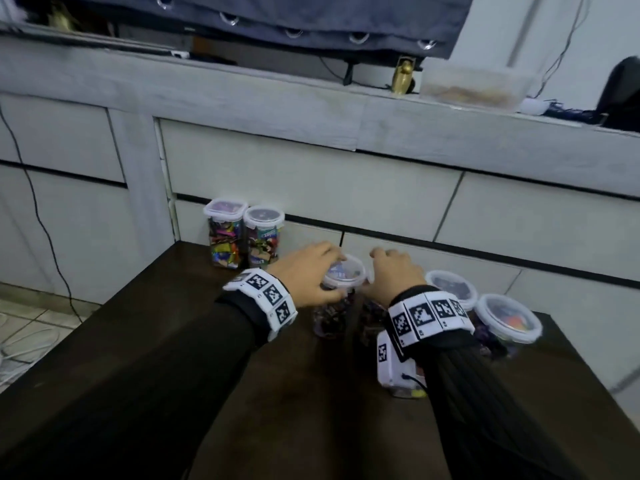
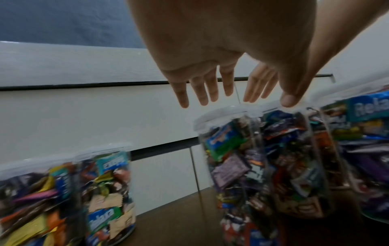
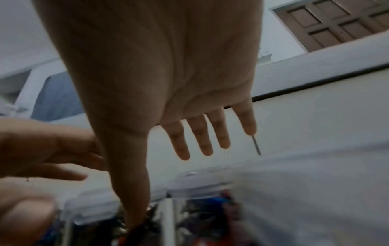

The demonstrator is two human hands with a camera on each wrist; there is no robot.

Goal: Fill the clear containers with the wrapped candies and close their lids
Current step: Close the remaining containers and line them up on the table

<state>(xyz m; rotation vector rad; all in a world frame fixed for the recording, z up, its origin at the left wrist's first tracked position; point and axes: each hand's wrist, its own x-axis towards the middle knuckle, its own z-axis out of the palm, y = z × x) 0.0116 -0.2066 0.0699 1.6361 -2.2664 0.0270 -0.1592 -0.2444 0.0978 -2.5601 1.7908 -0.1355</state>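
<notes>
Six clear jars of wrapped candies stood on the dark desk (image 1: 242, 393), all lidded as far as could be seen: two at the far left against the cabinet (image 1: 311, 188), two at the right, and two in the middle under the hands. The left hand (image 1: 308, 275) hung over the middle jar (image 1: 341, 289), fingers straight and spread, its thumb (image 2: 289, 99) touching the lid (image 2: 223, 113) at the rim; it gripped nothing. The right hand (image 1: 391, 271) hovered just right of it, over the neighbouring jar, which its wrist mostly hid, fingers (image 3: 199, 139) likewise straight and loose, holding nothing. The filling looked done and the step in hand seemed to be closing: pressing this lid home. Whether it was fully seated could not be told. The next move probably called for both hands to press down evenly round the rim, keeping the tall jar upright, without knocking the jar beside it.
</notes>
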